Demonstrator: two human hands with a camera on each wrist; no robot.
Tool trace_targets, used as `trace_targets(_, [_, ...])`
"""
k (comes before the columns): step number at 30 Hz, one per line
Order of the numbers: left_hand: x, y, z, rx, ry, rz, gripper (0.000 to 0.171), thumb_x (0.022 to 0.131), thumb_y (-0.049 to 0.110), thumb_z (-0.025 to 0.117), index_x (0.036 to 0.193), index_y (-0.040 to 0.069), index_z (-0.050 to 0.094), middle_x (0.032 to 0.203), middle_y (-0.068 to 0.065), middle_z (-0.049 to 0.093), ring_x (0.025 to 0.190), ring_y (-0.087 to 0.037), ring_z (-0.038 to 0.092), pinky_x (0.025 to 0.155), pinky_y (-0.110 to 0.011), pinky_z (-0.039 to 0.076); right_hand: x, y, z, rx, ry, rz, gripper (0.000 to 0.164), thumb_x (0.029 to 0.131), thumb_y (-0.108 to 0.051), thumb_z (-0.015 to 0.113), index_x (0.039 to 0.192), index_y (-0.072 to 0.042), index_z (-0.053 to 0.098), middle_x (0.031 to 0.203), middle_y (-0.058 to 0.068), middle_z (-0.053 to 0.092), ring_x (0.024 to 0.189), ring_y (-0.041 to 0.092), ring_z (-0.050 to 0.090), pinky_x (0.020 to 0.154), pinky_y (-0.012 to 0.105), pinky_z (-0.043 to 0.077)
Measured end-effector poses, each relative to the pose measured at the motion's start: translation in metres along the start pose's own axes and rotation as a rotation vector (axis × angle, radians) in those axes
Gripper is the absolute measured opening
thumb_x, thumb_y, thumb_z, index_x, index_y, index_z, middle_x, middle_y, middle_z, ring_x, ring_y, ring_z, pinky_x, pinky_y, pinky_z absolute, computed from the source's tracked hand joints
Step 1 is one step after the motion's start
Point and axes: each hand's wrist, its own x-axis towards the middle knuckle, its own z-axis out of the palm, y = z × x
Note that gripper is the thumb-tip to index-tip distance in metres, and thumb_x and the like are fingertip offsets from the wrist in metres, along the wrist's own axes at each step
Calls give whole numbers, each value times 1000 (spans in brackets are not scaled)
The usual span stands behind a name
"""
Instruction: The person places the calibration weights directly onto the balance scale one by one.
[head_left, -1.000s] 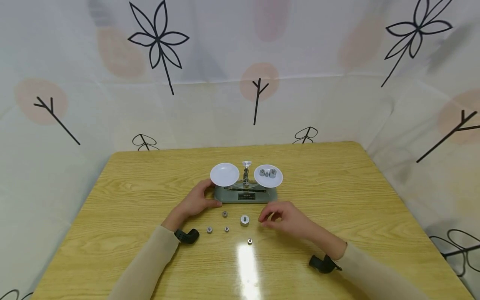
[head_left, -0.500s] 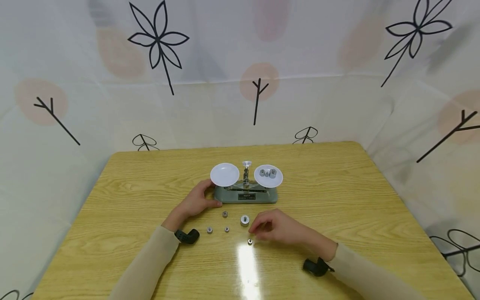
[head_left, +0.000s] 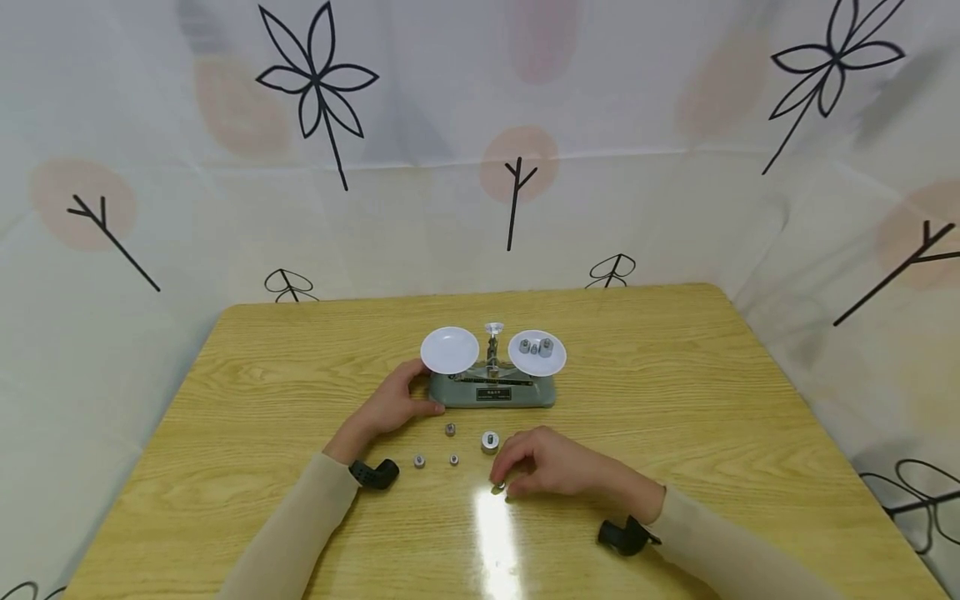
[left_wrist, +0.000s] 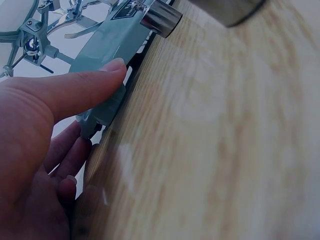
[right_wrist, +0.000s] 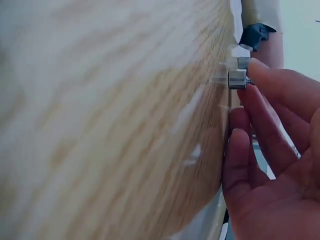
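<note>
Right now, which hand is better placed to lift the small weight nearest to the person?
Probably the right hand: its thumb and a finger are on either side of the small weight, though firm contact is unclear. The left hand grips the end of the balance base, farther from this weight.

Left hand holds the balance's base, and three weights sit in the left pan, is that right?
Not quite: the head view shows the three weights in the right pan. The left hand does hold the balance's base.
</note>
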Motion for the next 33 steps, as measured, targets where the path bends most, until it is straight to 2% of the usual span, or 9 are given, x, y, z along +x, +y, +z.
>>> trace_targets(13, [-1,2,1,4,11,10,59,82,10,82,135,10,55,130,-7,57,127,-28,47,107,-52,35,1,0,3,-18,3,65,16,86,-6,77,99,-15,77,104,-9,70,103,7,61,89,27,51])
trace_targets(21, [-2,5,5,-1,31,22,60,82,-1,79,136,0,52,131,-17,55,128,-38,46,108,-58,33,2,0,4,17,11,102,14,88,-4,75,97,-15,77,102,-8,69,100,8,61,85,27,53])
trace_targets(28, [-2,2,2,8,20,5,60,82,8,82,135,9,54,130,-6,57,127,-26,48,108,-51,35,3,-3,5,43,21,125,10,88,-6,76,94,-14,77,102,-5,70,100,10,62,85,27,54])
trace_targets(33, [-1,2,1,-6,9,6,61,82,12,84,135,11,55,130,-6,57,127,-27,48,108,-51,35,2,-4,5,53,27,136,9,88,-6,76,94,-13,76,102,-5,70,99,10,62,84,27,54])
